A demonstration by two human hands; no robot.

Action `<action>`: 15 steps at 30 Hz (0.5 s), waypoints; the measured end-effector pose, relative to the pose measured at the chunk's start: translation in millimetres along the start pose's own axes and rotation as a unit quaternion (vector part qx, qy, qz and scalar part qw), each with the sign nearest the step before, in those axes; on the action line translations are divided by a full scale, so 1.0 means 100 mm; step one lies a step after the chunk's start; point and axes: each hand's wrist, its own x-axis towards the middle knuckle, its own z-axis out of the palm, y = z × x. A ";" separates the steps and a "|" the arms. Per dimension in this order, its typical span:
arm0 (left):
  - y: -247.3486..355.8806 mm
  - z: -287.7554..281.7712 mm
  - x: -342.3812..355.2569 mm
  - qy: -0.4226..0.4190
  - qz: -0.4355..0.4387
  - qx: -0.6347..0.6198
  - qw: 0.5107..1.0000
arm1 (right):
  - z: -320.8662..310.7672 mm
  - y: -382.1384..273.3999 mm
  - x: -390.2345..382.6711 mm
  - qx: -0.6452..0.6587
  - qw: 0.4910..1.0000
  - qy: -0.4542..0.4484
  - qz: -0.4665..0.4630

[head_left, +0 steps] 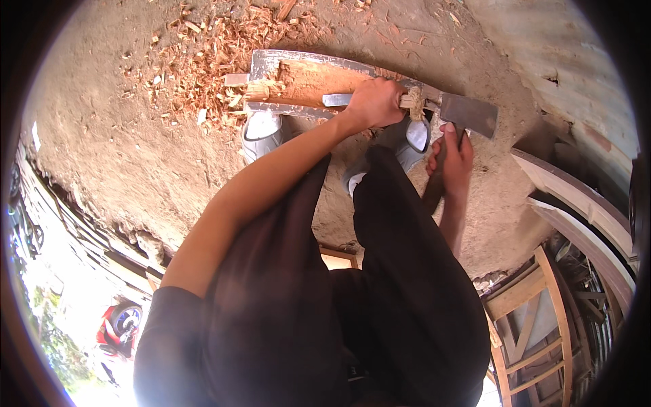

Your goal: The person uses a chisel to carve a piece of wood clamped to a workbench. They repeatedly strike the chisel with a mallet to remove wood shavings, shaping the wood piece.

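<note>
Left grip: the left hand point(375, 103) is wrapped into a fist, fingers folded firmly round the handle of a chisel-like tool point(337, 100); the thumb side is partly hidden.
Chisel-like tool: flat metal blade out to the left of the fist, over the hollowed timber; pale, frayed wooden butt point(415, 103) out to the right.
Right grip: the right hand point(453, 159) is closed round the dark handle of a hatchet point(469, 115), thumb lying along it near the head; some fingers are hidden behind the handle.
Hatchet: broad dark blade toward the right, its narrower back end toward the frayed butt; whether the two touch, I cannot tell.
Timber: the thick hollowed piece point(319, 80) lies on the ground beyond the feet, grey on its outer faces and raw orange-brown inside, with loose shavings at its left end.
Feet: two grey shoes point(266, 136) at the near edge of the timber, one toward each end.
Ground: bare earth point(135, 146), with wood chips point(203, 74) heaped to the left of the timber.
Right side: corrugated sheet point(556, 54), curved boards point(576, 190) and a wooden frame point(536, 353).
Lower left: a red motorcycle point(119, 332) in bright light.
</note>
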 end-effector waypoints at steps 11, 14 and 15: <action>-0.04 0.00 0.00 -0.013 0.014 0.013 1.000 | 0.02 0.07 -0.05 -0.071 0.996 -0.045 0.000; -0.06 0.03 -0.06 -0.025 0.020 0.035 0.999 | -0.20 -0.18 -0.08 -0.094 0.988 -0.105 0.061; -0.05 0.01 -0.06 -0.031 0.015 0.031 0.999 | -0.18 -0.16 -0.08 -0.068 0.995 -0.066 0.028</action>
